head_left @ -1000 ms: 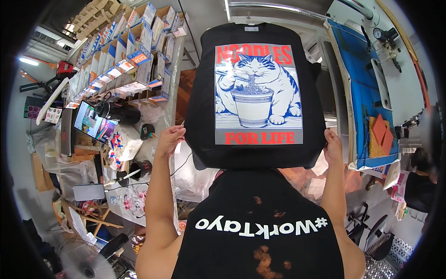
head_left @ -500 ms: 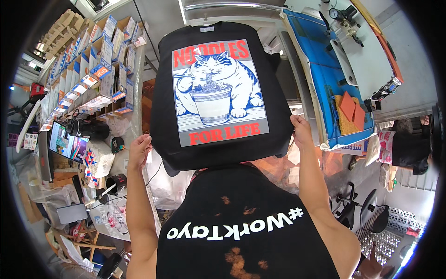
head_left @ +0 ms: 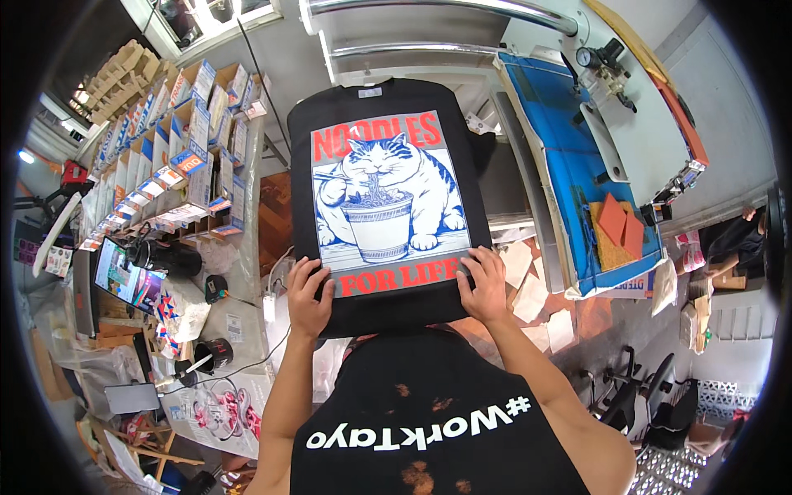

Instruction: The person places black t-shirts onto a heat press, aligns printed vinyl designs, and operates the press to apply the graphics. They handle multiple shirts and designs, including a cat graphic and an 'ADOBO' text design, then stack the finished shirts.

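Observation:
A black T-shirt point(head_left: 379, 318) lies spread out in front of me, its collar at the far end and its lower part close to my body. Its front carries a print of a striped cat eating noodles from a large cup, with red lettering above and below. On the shirt's near left edge rests my left hand point(head_left: 309, 301), fingers spread. My right hand point(head_left: 484, 285) lies the same way on the near right edge, its fingertips by the print's lower corner. Whatever supports the shirt is hidden beneath it.
A blue-covered table point(head_left: 573, 157) stands at the right with orange-red pads point(head_left: 620, 224) on it. A pressure gauge point(head_left: 587, 57) hangs beyond. On the left are cardboard organiser boxes point(head_left: 186, 140), a monitor point(head_left: 124, 272) and a black mug point(head_left: 216, 353). Paper sheets point(head_left: 530, 297) lie on the floor.
Both hands have moved inward from the shirt's lower corners, which they were pinching, and now lie open on it. The shirt's sides and lower edge look drawn in.

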A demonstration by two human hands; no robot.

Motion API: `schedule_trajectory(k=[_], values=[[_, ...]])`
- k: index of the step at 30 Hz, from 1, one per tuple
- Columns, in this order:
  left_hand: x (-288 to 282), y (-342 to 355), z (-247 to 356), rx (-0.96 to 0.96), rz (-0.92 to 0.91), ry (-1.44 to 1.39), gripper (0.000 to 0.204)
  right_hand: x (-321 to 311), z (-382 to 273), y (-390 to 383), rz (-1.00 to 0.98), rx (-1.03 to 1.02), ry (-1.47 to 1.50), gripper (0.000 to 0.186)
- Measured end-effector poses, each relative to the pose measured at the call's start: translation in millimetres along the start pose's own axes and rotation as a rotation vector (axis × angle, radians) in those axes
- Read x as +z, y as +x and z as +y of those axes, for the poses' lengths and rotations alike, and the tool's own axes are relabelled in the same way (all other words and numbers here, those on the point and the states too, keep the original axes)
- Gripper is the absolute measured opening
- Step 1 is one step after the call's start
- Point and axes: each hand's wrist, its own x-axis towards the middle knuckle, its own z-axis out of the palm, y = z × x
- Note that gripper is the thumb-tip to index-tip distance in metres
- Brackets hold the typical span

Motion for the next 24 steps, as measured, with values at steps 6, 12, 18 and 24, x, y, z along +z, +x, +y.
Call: schedule_trajectory(k=[6,12,18,24], values=[[3.9,-2.2,-4.7,-0.003,0.037,-0.020,0.026,4.7,2.3,0.3,0.022,-0.007,-0.007,0.028],[5.0,-2.1,-4.1,-0.006,0.038,-0.017,0.025,3.8,1.7,1.1,0.021,-0.010,-0.012,0.028],[4.2,-2.5,-2.8,-0.003,0.039,-0.017,0.024,2.8,1.1,0.2,0.023,-0.010,-0.015,0.027],[6.6,-2.4,-2.4,-0.024,0.057,-0.035,0.022,0.9,-0.5,0.7,0.011,-0.004,-0.013,0.026]])
